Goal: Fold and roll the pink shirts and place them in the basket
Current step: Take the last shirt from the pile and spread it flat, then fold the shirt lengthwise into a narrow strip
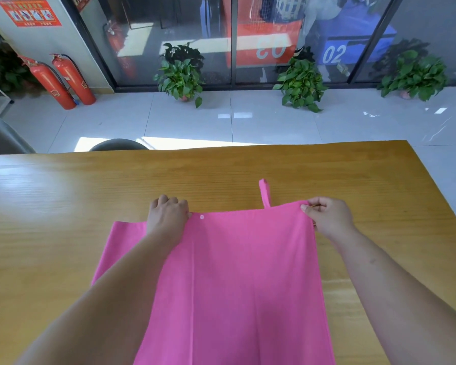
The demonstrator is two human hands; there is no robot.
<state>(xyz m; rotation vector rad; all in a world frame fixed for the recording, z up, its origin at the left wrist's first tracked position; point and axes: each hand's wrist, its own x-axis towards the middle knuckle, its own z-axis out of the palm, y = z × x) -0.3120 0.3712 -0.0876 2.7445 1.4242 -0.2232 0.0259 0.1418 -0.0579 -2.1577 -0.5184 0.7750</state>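
1. Shirt (234, 272): pink, 1 item, lying flat on the table (63, 206) at lower centre of the frame. Its far edge runs across mid-frame. A narrow strap (264, 193) sticks up past that edge, and a white button (202, 217) sits just right of the left hand.
2. Left hand (169, 214): knuckles up, fingers curled down over the far edge, thumb against the cloth. It appears clamped on the shirt.
3. Right hand (327, 217): thumb and fingers pinched together on the far right corner of the shirt.
4. Risk: a flap of cloth lies outside the left hand, toward the left of the frame. A fold drawn from this grip would likely come out skewed.
5. Risk: the loose strap could tuck in crooked and leave a lumpy roll.
6. Hidden: the bottom of the frame cuts off the shirt's near end. The left fingertips sit under the hand, and the left forearm covers part of the cloth.
7. Unclear: whether the vertical line left of centre is a seam or a fold.
8. Basket: not in view.
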